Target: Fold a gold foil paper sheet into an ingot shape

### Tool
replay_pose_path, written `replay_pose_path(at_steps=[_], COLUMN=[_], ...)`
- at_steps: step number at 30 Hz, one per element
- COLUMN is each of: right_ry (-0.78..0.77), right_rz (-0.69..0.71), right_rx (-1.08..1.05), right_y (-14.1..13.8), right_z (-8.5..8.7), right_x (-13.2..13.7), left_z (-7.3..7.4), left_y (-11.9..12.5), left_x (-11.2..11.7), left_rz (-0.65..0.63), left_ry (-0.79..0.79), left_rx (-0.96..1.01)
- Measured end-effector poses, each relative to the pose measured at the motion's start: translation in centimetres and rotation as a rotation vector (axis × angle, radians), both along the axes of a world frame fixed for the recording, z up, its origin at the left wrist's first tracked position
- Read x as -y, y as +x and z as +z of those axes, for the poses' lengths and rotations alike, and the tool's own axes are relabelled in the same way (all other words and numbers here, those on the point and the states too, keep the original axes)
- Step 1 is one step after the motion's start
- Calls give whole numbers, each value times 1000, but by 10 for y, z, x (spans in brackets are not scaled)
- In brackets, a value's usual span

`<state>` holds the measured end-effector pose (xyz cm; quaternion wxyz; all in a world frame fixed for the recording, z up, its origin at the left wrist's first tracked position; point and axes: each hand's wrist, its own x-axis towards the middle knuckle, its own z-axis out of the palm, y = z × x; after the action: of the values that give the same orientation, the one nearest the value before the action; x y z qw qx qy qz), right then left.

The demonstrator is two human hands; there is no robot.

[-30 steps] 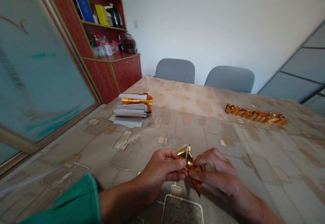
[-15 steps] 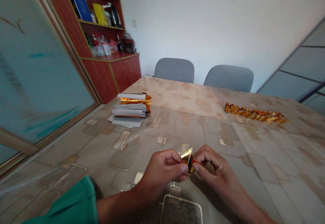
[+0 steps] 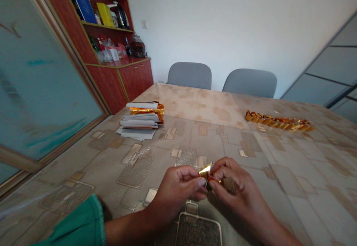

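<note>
Between my two hands, just above the table, is a small piece of folded gold foil paper [image 3: 205, 169] with a pointed corner sticking up. My left hand [image 3: 181, 186] pinches its left side between thumb and fingers. On the other side my right hand [image 3: 230, 179] grips it, thumb pressed near the fold and fingers curled behind, hiding part of the paper. To the far left lies a stack of grey-backed gold foil paper [image 3: 141, 123]. A row of folded gold foil pieces [image 3: 279, 121] rests at the far right.
A patterned cloth covers the table [image 3: 178, 134]. Two grey chairs, one left [image 3: 189, 75] and one right [image 3: 250, 83], stand behind its far edge. At the back left is a red cabinet [image 3: 136, 76] with bottles and a kettle, beside a glass sliding door [image 3: 41, 71].
My right fingers have shifted up and closer over the foil paper, and its right side is more folded in. My left hand keeps its pinch. The view has moved slightly.
</note>
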<state>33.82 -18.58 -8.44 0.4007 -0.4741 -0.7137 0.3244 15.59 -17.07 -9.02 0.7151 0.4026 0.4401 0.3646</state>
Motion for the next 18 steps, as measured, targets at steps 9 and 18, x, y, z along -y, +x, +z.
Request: replay_pose_path(at_steps=[9, 18], right_ry=[-32, 53], right_rz=[99, 316], right_rx=[44, 393], right_y=[3, 15], right_z=[7, 18], right_x=[1, -1], left_z=[-2, -7], left_y=[-3, 0], left_x=[5, 7], left_rz=[-48, -162], left_ry=[72, 42], left_rx=[-33, -88])
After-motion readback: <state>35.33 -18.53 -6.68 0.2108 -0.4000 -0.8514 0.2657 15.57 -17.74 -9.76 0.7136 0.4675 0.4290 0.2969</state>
